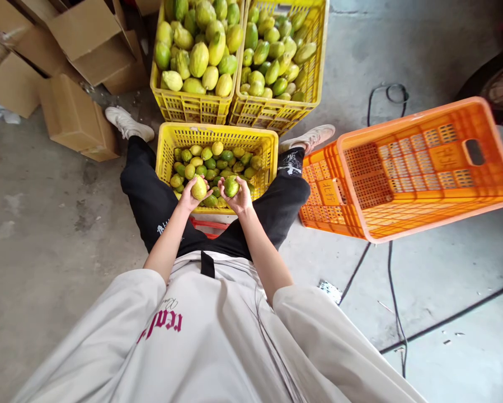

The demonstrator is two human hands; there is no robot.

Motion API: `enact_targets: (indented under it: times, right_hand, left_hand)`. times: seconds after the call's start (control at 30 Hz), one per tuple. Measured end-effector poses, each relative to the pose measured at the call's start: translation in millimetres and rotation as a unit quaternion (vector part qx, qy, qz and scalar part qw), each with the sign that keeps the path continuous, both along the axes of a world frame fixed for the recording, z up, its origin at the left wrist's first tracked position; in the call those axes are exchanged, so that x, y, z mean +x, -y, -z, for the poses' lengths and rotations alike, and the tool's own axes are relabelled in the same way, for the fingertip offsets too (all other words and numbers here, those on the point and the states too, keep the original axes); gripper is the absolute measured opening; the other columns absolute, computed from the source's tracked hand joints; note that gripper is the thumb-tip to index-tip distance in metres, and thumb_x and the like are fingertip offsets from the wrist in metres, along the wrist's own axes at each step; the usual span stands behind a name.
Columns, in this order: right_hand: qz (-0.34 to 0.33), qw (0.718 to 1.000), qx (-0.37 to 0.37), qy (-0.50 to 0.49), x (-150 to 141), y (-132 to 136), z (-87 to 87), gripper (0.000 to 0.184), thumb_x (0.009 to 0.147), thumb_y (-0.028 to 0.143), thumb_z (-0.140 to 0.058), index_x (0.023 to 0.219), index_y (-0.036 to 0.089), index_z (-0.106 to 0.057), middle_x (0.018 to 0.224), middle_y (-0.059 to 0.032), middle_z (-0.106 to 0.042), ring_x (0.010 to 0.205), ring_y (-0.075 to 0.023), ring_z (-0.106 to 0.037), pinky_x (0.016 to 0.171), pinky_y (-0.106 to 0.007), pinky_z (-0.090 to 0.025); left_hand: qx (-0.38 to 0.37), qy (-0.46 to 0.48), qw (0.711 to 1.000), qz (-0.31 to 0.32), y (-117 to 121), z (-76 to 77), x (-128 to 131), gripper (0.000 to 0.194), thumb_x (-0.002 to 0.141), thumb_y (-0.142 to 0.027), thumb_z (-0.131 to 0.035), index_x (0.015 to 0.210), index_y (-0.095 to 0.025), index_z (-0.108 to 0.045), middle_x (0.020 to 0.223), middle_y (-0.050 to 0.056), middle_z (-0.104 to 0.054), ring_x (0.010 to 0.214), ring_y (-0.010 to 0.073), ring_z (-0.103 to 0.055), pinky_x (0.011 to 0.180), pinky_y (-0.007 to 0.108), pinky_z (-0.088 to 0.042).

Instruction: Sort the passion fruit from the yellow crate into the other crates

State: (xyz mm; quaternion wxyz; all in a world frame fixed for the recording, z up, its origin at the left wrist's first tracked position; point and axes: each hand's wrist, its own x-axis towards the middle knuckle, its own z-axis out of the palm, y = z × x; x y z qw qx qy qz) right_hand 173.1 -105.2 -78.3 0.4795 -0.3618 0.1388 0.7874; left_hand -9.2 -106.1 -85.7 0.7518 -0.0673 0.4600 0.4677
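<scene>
My left hand point(189, 196) is closed around a yellow lemon point(199, 188), held over the near side of a small yellow crate point(217, 133). A greener lemon point(231, 186) sits in the curled fingers of my right hand point(243, 197), a short way to the right. Both fruits face up and the hands are apart. Below them, the crate holds many loose green and yellow lemons point(210, 163). It stands on the floor between my legs.
Two taller yellow crates point(192, 107) point(272, 112) full of similar fruit stand just beyond. An orange crate point(448, 215) is at my right, with black cables point(391, 291) on the floor near it. Cardboard boxes point(73, 115) lie at the upper left; a wheel point(497, 84) shows at the right edge.
</scene>
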Motion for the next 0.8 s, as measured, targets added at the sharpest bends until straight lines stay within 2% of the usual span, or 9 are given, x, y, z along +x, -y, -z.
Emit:
enact_targets:
  times: [0.1,0.23,0.33,0.43,0.53,0.6,0.7,0.8]
  right_hand:
    - [-0.01,1.0,0.006,0.01,-2.1,-0.3,-0.1,0.014,0.102,0.037,-0.063,0.096,0.024,-0.064,0.09,-0.0042,-0.075,0.094,-0.0209,-0.077,0.071,-0.029,-0.069]
    - [-0.006,0.999,0.038,0.005,-0.7,0.2,0.4,0.02,0.099,0.041,-0.06,0.106,0.023,-0.065,0.092,-0.0058,-0.077,0.1,-0.0261,-0.078,0.083,-0.044,-0.071]
    - [0.005,0.998,0.056,-0.011,1.0,1.2,-0.5,0.023,0.093,0.036,-0.058,0.111,0.023,-0.064,0.1,-0.0083,-0.079,0.109,-0.0298,-0.077,0.092,-0.056,-0.068]
    - [0.005,0.998,0.059,-0.028,-0.7,1.2,-3.2,0.027,0.091,0.03,-0.055,0.115,0.022,-0.065,0.107,-0.0103,-0.08,0.117,-0.0314,-0.076,0.096,-0.06,-0.066]
    - [-0.003,0.998,0.061,-0.022,-3.4,0.7,-5.4,0.024,0.096,0.029,-0.054,0.116,0.022,-0.065,0.105,-0.0101,-0.08,0.114,-0.0294,-0.077,0.095,-0.056,-0.068]
    - [-0.003,0.998,0.063,-0.009,-3.9,0.7,-5.6,0.02,0.099,0.032,-0.058,0.116,0.022,-0.065,0.1,-0.008,-0.08,0.105,-0.0265,-0.079,0.092,-0.05,-0.07]
    - [0.012,0.999,0.045,0.016,-2.7,1.0,-4.3,0.017,0.101,0.03,-0.061,0.116,0.025,-0.066,0.091,-0.0028,-0.078,0.088,-0.0207,-0.077,0.085,-0.04,-0.072]
    - [0.016,0.999,0.01,0.037,-1.6,1.2,-2.6,0.017,0.1,0.021,-0.058,0.114,0.025,-0.067,0.088,-0.0007,-0.076,0.082,-0.0177,-0.075,0.076,-0.031,-0.072]
  left_hand:
    - [-0.007,0.014,1.0,-0.008,-0.6,1.2,-1.8,0.027,0.102,-0.038,-0.059,0.121,-0.021,-0.068,0.088,0.004,-0.078,0.085,0.0215,-0.081,0.096,0.042,-0.065]
    - [-0.007,0.031,0.999,0.0,-1.0,2.5,-4.2,0.034,0.101,-0.042,-0.05,0.118,-0.02,-0.071,0.094,0.009,-0.081,0.106,0.0306,-0.081,0.095,0.049,-0.066]
    - [-0.002,0.036,0.999,-0.008,-1.0,1.6,-3.7,0.035,0.102,-0.038,-0.045,0.117,-0.02,-0.072,0.094,0.01,-0.081,0.111,0.0318,-0.08,0.097,0.051,-0.065]
    - [0.001,0.032,0.999,-0.012,-1.4,0.7,-2.4,0.034,0.104,-0.034,-0.042,0.115,-0.019,-0.072,0.097,0.01,-0.081,0.111,0.0289,-0.08,0.097,0.046,-0.065]
    - [0.007,0.019,1.0,-0.006,-2.0,1.4,-1.7,0.031,0.107,-0.033,-0.046,0.11,-0.017,-0.072,0.098,0.01,-0.08,0.099,0.0236,-0.08,0.09,0.035,-0.065]
    - [0.008,0.022,1.0,0.007,-2.1,1.9,-2.2,0.032,0.108,-0.036,-0.048,0.105,-0.017,-0.072,0.089,0.009,-0.077,0.081,0.02,-0.076,0.075,0.029,-0.063]
    - [0.009,0.047,0.999,0.023,-2.3,1.1,-3.8,0.039,0.109,-0.043,-0.044,0.095,-0.018,-0.07,0.074,0.006,-0.068,0.06,0.0152,-0.064,0.053,0.023,-0.053]
    - [0.009,0.061,0.998,0.017,-2.2,-1.6,-5.0,0.042,0.11,-0.045,-0.04,0.094,-0.018,-0.068,0.073,0.006,-0.067,0.057,0.0133,-0.062,0.051,0.021,-0.054]
